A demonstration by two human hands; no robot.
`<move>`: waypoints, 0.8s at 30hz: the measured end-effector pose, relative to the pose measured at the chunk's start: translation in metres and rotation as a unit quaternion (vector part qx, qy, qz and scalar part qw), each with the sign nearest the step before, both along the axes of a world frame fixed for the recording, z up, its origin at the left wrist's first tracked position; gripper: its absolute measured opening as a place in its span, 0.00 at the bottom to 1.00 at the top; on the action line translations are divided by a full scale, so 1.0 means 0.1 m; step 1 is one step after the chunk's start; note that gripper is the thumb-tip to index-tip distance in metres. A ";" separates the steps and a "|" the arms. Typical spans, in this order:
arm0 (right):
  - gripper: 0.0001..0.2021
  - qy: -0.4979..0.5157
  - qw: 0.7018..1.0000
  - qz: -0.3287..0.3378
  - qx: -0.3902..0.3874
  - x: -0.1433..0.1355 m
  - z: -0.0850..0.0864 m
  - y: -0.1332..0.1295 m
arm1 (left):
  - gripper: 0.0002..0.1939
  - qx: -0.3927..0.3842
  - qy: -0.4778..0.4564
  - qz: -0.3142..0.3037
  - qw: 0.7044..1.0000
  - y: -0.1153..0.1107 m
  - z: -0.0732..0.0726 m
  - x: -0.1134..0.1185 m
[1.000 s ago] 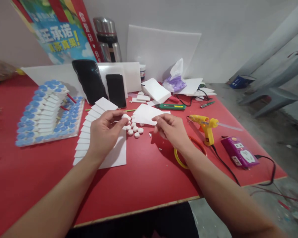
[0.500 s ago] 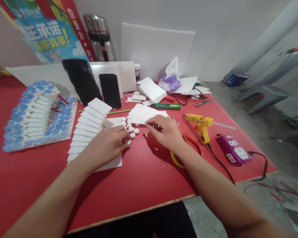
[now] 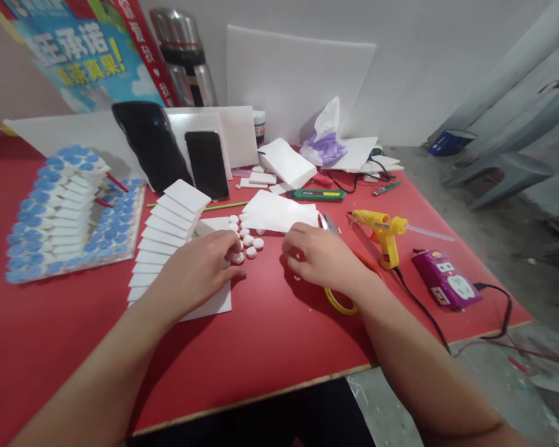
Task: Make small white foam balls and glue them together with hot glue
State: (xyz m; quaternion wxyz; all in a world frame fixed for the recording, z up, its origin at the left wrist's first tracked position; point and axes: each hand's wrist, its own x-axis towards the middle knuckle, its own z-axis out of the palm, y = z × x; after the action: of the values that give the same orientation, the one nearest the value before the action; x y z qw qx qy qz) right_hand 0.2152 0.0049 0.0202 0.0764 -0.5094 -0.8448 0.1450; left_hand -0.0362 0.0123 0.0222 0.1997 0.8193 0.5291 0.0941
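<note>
A: In the head view, what writing can you read?

B: On the colourful printed panel (image 3: 86,59) at the far left, white characters include "承诺", and the yellow line beneath seems to be "真茶真果!". More white characters run down its red edge, partly cut off. The white jar (image 3: 259,127) at the far middle has a label, too small to read.

A: And on the tools?

B: The green cutter (image 3: 317,195), beyond the white paper (image 3: 279,212), has a yellow patch with fine print I can't make out. The yellow glue gun (image 3: 387,239), on the right, has a label on its body, also illegible.

A: Where are the white round pieces?

B: The white round pieces (image 3: 248,241) lie clustered mid-table (image 3: 284,347), by the paper's left corner and just beyond the left hand (image 3: 202,267).

A: How does each grip stand?

B: The left one is parted, thumb away from the curled fingers, a round piece just beside them. The right hand (image 3: 317,256) is curled near the paper; a white speck shows between thumb and fingers, but I can't tell whether it's pinched.

A: Anything under the right arm?

B: Scissors (image 3: 340,309), partly hidden, with one yellow handle loop showing.
</note>
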 end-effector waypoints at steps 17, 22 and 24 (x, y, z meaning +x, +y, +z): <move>0.08 0.090 0.986 0.032 0.140 0.06 -0.17 0.12 | 0.09 0.012 -0.090 -0.011 0.996 0.06 -0.13 -0.01; 0.12 0.045 0.992 0.044 0.112 0.00 -0.25 0.13 | 0.09 0.012 -0.097 -0.005 0.995 0.04 -0.14 0.01; 0.16 0.051 0.993 0.038 0.103 0.00 -0.26 0.14 | 0.12 0.015 -0.113 0.015 0.993 0.03 -0.13 0.02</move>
State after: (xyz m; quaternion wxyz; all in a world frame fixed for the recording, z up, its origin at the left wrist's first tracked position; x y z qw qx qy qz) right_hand 0.2151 0.0190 -0.0060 0.1657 -0.4585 -0.8689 0.0855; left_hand -0.0338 0.0150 0.0090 0.2447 0.7982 0.5140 0.1971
